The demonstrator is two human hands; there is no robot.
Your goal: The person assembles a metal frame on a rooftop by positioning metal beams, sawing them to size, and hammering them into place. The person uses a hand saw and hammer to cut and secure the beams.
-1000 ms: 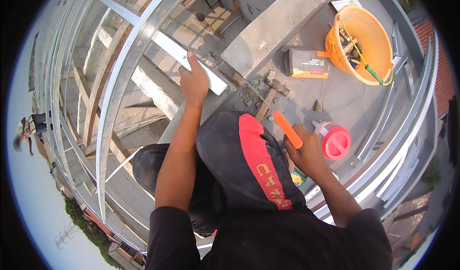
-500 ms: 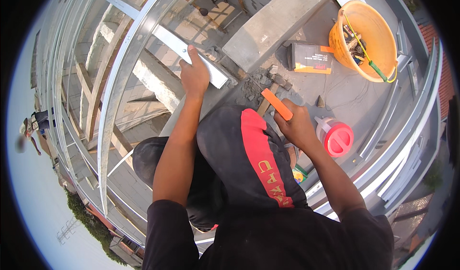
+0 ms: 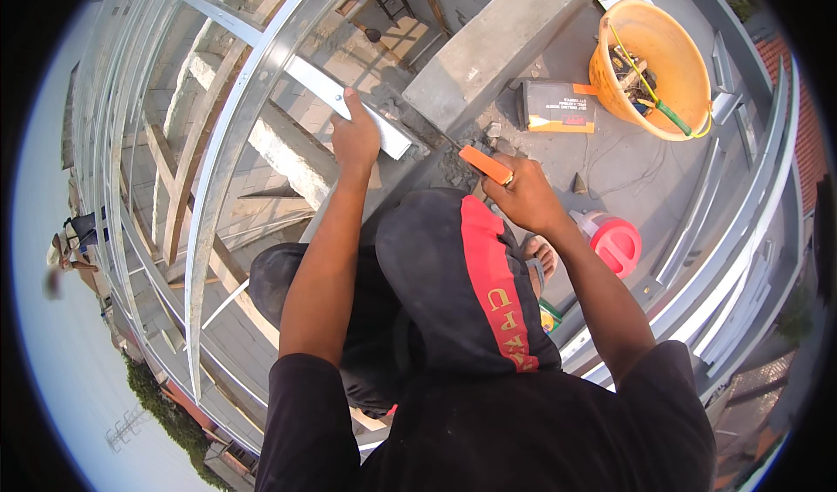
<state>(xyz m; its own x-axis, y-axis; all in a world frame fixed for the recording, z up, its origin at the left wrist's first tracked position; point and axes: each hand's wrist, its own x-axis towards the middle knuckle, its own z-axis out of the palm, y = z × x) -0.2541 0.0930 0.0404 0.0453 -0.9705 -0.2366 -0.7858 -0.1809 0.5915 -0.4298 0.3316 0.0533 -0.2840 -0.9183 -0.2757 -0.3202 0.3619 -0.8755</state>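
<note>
My left hand (image 3: 356, 139) is closed round a light silver metal channel (image 3: 318, 85), thumb on its upper face. One end of the channel meets a long curved metal beam; the other rests over the concrete ledge. In my right hand (image 3: 527, 197) is an orange-handled tool (image 3: 485, 163) with a thin dark metal shaft. The shaft points toward broken mortar rubble (image 3: 455, 167) beside the ledge, and its tip is hard to make out. A gap separates the tool from the channel.
An orange bucket (image 3: 689, 56) holds loose tools or scraps. Near it lie a dark and orange box (image 3: 558, 108) and a pink-lidded jug (image 3: 617, 246). Metal strips (image 3: 697, 217) lie at right. Roof framing (image 3: 202, 204) opens over a drop at left, with another person (image 3: 80, 239) beyond.
My right hand has moved slightly up and left, turning the orange-handled tool flatter. My left hand keeps hold of the channel. The whole view has shifted a little.
</note>
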